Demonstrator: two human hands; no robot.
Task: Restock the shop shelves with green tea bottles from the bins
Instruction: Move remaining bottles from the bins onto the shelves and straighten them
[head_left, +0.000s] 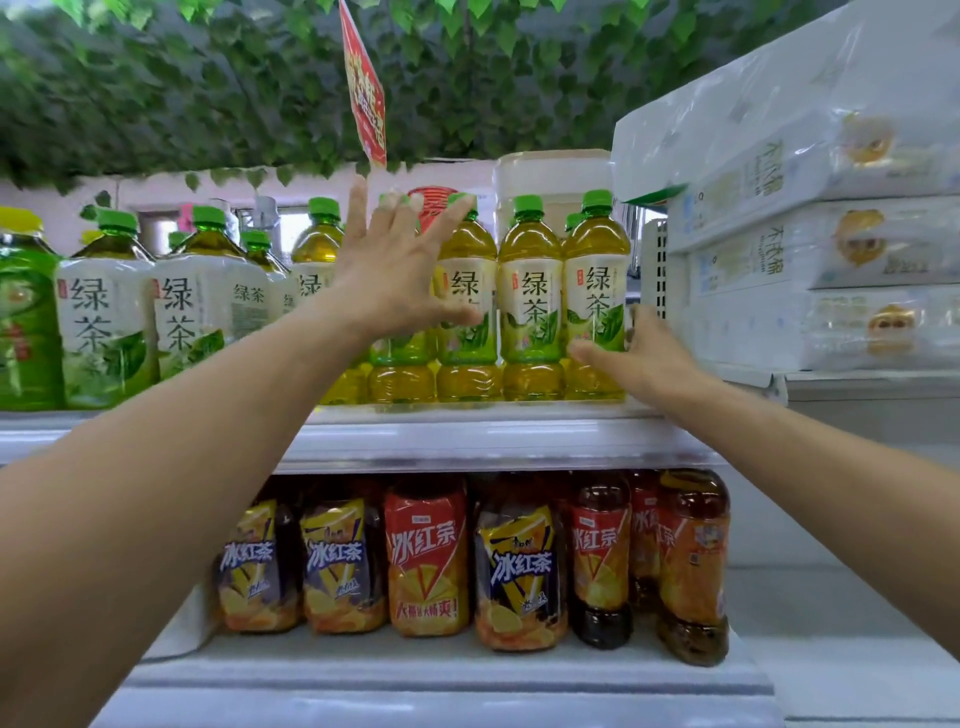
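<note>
Reaching toward the upper white shelf (467, 431), both bare hands are seen in front of a row of small clear plastic green tea bottles (531, 291) with green caps, yellow-green liquid and white-and-green labels. These bottles are stood upright at the front edge of that shelf, packed side by side.

The left hand (400, 270) is held open, its fingers straight and spread, with the palm turned toward the bottles; one bottle of the row is largely covered by it. Whether the palm is pressed against the bottles cannot be told.

The right hand (639, 358) is laid against the rightmost green tea bottle (597, 270), low on its right flank. Its thumb is stretched straight across the front of the label's lower edge, while its fingertips are hidden behind the bottle, so it cannot be told whether the bottle is gripped or only pushed.

Larger green tea bottles (104, 312) with the same label are lined up to the left on the same shelf. On the lower white shelf (415, 670), dark iced tea bottles with red, yellow and blue labels (426, 556) are ranged. White shrink-wrapped packs (831, 234) are stacked just to the right of the row. A red hanging sign (366, 98) and green artificial leaves (156, 93) are seen overhead.
</note>
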